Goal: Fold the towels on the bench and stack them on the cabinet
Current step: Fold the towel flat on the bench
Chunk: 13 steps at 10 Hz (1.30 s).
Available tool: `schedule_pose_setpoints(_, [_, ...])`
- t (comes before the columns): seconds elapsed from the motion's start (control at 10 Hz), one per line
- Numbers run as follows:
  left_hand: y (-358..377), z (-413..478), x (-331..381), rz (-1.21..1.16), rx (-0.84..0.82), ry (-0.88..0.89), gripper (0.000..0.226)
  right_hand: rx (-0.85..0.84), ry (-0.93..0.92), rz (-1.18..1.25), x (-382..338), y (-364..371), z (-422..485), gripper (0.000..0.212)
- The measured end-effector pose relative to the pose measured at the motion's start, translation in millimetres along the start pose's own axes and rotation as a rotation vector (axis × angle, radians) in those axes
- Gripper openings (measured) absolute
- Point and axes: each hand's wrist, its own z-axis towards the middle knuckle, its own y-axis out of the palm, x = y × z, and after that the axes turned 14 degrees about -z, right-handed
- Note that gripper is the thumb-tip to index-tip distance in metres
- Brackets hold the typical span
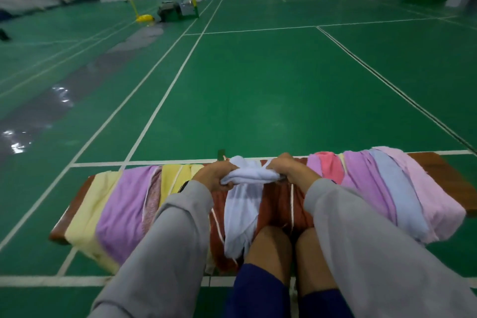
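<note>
You are gripping the white towel (248, 175) in your left hand (212, 176) and right hand (288, 168) | it is draping over the tabletop (442, 162)

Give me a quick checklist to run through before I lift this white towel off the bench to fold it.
1. Left hand grips the white towel: ok.
2. Right hand grips the towel's other side: ok.
3. Towel spread flat enough to fold: not ok. It is bunched between the hands, and its tail hangs over the near edge of the bench.
4. Towel free of the red towel under it: cannot tell.
5. Cabinet in sight for stacking: not ok. It is not in view.
</note>
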Motion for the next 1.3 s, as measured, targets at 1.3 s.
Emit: schedule_pose_setpoints(1.3, [-103.0,-113.7,-317.0,-0.148,0.305,-0.618,0.042,-0.231,-0.951,-0.646,-277.7,331.6,-53.7,0.062])
